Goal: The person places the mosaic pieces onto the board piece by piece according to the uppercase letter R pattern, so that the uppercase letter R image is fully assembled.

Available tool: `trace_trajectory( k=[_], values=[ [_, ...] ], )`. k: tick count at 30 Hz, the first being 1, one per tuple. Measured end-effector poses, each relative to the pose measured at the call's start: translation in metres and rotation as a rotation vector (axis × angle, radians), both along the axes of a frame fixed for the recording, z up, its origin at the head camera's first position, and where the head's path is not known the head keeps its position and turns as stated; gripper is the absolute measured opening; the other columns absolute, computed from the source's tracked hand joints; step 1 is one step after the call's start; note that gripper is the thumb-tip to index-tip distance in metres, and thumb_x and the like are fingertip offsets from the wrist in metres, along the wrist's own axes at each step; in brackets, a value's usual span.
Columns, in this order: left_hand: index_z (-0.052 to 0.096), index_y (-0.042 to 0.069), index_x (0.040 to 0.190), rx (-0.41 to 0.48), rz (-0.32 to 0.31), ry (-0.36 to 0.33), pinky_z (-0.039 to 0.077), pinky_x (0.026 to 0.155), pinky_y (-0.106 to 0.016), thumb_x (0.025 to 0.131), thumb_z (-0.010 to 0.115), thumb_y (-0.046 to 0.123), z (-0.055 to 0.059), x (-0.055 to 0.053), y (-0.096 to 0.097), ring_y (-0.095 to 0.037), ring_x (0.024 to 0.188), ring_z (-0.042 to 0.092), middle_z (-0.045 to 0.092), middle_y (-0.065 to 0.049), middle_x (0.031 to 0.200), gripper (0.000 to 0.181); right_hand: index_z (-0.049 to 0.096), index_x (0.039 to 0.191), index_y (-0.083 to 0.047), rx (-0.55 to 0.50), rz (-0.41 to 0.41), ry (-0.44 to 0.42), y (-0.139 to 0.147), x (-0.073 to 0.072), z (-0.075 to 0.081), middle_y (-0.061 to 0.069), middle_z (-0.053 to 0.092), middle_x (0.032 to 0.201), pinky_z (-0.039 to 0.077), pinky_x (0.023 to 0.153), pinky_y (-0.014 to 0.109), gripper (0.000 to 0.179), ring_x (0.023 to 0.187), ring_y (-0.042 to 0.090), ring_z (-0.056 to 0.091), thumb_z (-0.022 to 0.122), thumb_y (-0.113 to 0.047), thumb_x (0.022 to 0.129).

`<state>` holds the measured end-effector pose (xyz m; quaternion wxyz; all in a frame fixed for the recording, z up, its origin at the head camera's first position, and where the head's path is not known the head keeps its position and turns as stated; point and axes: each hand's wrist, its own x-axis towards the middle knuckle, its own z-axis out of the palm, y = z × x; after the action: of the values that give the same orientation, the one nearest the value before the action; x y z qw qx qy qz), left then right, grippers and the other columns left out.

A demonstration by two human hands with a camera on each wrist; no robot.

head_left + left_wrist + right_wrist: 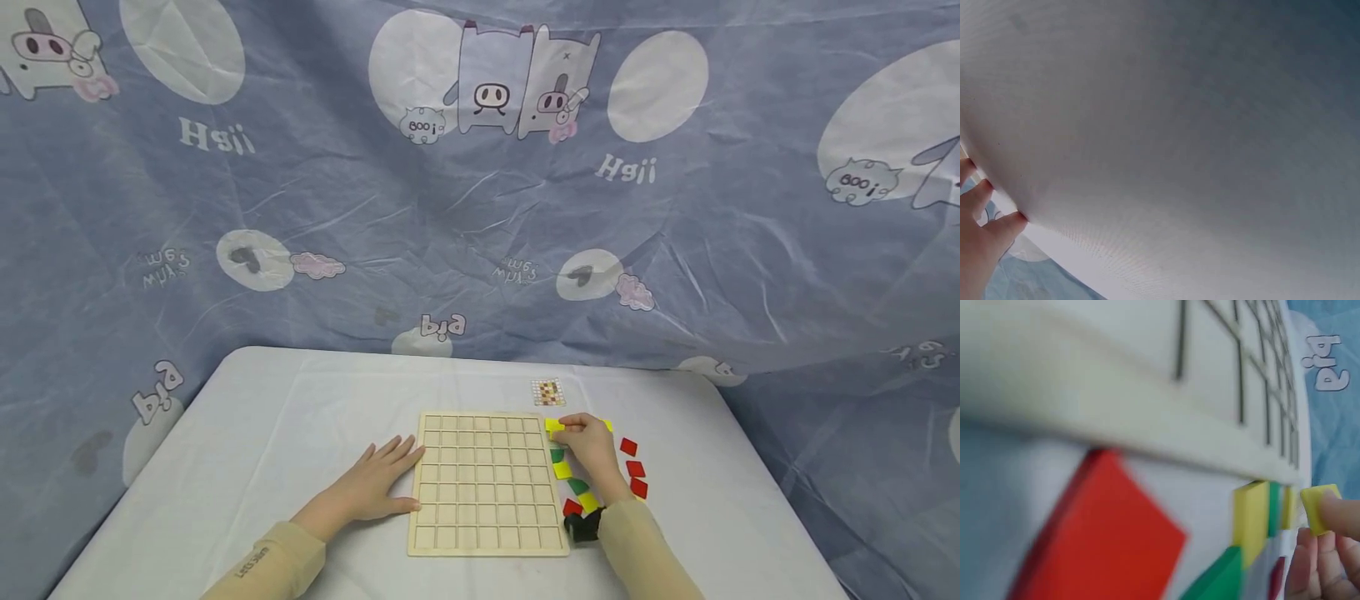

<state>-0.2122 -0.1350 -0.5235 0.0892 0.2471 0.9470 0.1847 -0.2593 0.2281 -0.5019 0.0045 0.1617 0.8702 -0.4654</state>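
A pale wooden grid board [467,492] lies flat on the white table, its squares bare. My left hand [377,485] rests at the board's left edge, fingers spread and straight, fingertips and thumb right at the rim. Beyond the board's upper right side, my right hand [592,452] pinches a yellow square tile [1312,505] between thumb and fingers. Below it, yellow and green tiles [577,485] line the board's right edge. A red tile [1110,537] looms large in the right wrist view. The left wrist view shows mostly white tabletop, with left fingers [1000,228] at the lower left.
A small printed card with a coloured grid [548,392] lies behind the board. Several red tiles [635,468] are scattered right of my right hand. A black device [583,526] sits at the right wrist. A patterned blue cloth [480,208] hangs behind the table.
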Motion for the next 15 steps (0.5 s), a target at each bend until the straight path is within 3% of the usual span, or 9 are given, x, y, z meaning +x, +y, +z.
trace_trajectory(
  k=[6,15],
  values=[
    [0.036,0.015,0.153,0.015,0.001,-0.018,0.016,0.116,-0.069,0.083,0.067,0.06,0.003,0.0,0.001,-0.041,0.149,0.023,0.029,-0.015,0.161,0.089,0.071,0.107,-0.003,-0.088,0.093,0.079,-0.027,-0.003,0.014,0.009,0.071,0.089,0.06,0.072,0.034,0.025,0.08,0.024,0.069,0.077,-0.013,0.084],
    [0.036,0.014,0.153,0.025,-0.008,-0.03,0.016,0.116,-0.069,0.084,0.067,0.06,0.003,0.0,0.003,-0.041,0.149,0.022,0.027,-0.015,0.162,0.089,0.075,0.106,-0.006,-0.074,0.341,0.093,-0.082,-0.003,0.009,0.009,0.072,0.1,0.058,0.073,0.031,0.022,0.089,0.019,0.067,0.076,-0.006,0.084]
  ],
)
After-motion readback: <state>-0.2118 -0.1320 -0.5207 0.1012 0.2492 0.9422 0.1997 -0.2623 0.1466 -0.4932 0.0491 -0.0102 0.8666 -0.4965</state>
